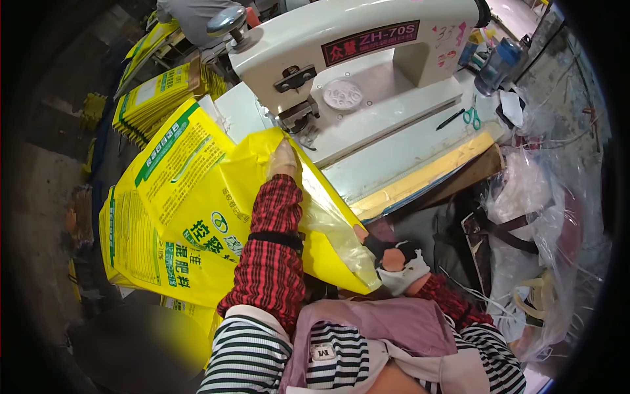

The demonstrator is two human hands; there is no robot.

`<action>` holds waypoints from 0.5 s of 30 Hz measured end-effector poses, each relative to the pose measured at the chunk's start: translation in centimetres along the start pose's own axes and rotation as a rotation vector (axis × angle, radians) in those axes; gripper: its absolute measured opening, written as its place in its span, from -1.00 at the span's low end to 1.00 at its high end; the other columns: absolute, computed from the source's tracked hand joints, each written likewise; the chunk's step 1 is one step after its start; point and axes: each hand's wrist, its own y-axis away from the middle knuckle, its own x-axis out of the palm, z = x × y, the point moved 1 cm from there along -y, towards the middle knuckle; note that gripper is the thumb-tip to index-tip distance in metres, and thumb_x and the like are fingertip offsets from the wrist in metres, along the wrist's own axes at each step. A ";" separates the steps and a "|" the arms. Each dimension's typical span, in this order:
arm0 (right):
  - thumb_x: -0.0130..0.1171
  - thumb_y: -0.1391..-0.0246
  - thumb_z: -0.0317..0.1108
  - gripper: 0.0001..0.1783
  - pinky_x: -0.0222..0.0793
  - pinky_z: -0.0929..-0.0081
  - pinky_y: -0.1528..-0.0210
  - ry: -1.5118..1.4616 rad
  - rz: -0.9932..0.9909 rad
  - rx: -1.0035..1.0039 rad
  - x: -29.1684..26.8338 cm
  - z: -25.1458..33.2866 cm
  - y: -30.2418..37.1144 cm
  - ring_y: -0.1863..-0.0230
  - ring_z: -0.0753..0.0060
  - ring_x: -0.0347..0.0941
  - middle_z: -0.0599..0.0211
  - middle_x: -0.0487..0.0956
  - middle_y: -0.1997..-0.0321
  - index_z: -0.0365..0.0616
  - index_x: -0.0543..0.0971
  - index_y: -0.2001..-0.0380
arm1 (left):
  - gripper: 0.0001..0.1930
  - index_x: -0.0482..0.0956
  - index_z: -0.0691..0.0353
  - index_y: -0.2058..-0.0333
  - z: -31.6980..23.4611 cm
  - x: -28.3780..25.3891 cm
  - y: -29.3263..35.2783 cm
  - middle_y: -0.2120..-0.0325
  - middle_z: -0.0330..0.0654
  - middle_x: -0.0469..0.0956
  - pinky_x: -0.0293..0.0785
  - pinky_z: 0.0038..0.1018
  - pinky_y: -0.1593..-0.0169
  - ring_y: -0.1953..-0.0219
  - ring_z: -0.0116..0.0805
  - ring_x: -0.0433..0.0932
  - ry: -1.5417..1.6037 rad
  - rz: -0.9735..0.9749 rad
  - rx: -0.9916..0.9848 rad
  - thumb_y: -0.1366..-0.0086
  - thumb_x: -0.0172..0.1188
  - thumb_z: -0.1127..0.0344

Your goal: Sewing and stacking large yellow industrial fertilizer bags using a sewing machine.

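A large yellow printed bag (pixel 197 177) with green bands lies slantwise across my lap and the machine's left end. Its clear inner liner (pixel 331 233) shows along the right edge. My left hand (pixel 283 159), in a pale glove, grips the bag's upper edge close below the stitching head of a white industrial sewing machine (pixel 289 85). Part of those fingers is hidden by the yellow fold. Lower right, my right hand (pixel 397 266), in a worn glove with bare fingertips, is closed at the bag's right edge near its lower corner.
Stacked yellow bags (pixel 154 98) stand behind left. Green-handled scissors (pixel 472 117) and a black pen (pixel 451 119) lie on the machine bed, with a blue bottle (pixel 500 65) beyond. Clear plastic sheeting (pixel 538 230) hangs at right. Another person's grey sleeve (pixel 193 20) shows at the top.
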 end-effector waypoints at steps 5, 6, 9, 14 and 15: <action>-0.14 -0.09 0.03 -0.40 0.25 0.11 0.10 0.138 0.037 0.315 -5.9 4.7 -5.6 0.29 0.21 0.48 0.21 0.52 0.30 0.34 0.22 -0.24 | -0.62 0.42 0.18 -0.01 3.5 -0.9 -5.8 0.10 0.05 0.51 0.41 -0.24 -0.01 0.02 -0.02 0.47 -0.458 -0.026 0.258 -0.27 -0.07 0.17; -0.12 -0.09 0.01 -0.35 0.26 0.14 0.11 0.032 0.225 0.373 -8.5 6.3 -8.1 0.32 0.20 0.49 0.22 0.52 0.38 0.34 0.13 -0.29 | -0.62 0.44 0.19 0.02 5.9 -1.3 -7.6 0.12 0.07 0.51 0.38 -0.21 -0.04 0.04 0.03 0.47 -0.463 -0.148 0.381 -0.26 -0.08 0.16; -0.07 -0.08 -0.03 -0.51 0.34 0.13 0.16 -0.007 0.259 0.392 -8.5 5.9 -14.9 0.33 0.20 0.55 0.19 0.55 0.48 0.29 0.32 -0.12 | -0.58 0.45 0.19 0.03 8.9 -4.6 -9.6 0.10 0.10 0.50 0.37 -0.24 -0.04 0.07 0.04 0.48 -0.246 -0.055 0.365 -0.24 -0.05 0.08; -0.15 -0.19 -0.21 -0.66 0.47 0.19 0.17 -0.085 0.077 0.481 -10.4 3.5 -21.0 0.19 0.01 0.56 -0.01 0.58 0.17 -0.17 0.51 0.15 | -0.55 0.34 0.21 -0.07 8.1 -11.9 1.6 0.11 0.06 0.51 0.40 -0.28 0.00 0.09 -0.01 0.49 -0.873 0.428 0.361 -0.27 -0.04 0.12; -0.15 -0.19 -0.21 -0.66 0.47 0.19 0.17 -0.088 0.092 0.469 -9.6 3.6 -21.3 0.19 0.01 0.56 -0.01 0.58 0.17 -0.17 0.51 0.15 | -0.55 0.45 0.21 0.01 10.1 -13.0 4.5 0.09 0.06 0.51 0.35 -0.31 -0.07 0.02 -0.04 0.46 -0.913 0.586 0.339 -0.25 -0.08 0.05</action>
